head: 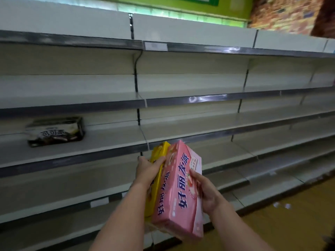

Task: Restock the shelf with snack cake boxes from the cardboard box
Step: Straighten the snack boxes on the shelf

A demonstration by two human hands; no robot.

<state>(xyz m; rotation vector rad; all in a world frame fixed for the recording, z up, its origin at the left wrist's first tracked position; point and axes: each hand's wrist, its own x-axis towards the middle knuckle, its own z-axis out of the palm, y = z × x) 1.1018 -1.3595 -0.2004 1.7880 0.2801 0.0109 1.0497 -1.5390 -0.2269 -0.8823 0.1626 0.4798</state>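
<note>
I hold two snack cake boxes together in front of the shelving. My left hand (148, 169) grips the yellow box (159, 153) from the left side, thumb over its top edge. Pressed against it is the pink box (179, 192), which my right hand (204, 192) grips from the right, thumb on its printed face. Both boxes are tilted, far ends pointing up toward the third shelf (108, 142). A black and white snack cake box (55, 131) stands on that shelf at the left. The cardboard box is out of view.
White metal shelves with grey front rails run across the whole view in several tiers, mostly bare. Dark uprights (137, 113) divide the bays. White price tags (99, 202) hang on the lower rail. A wooden floor (290, 214) lies at the lower right.
</note>
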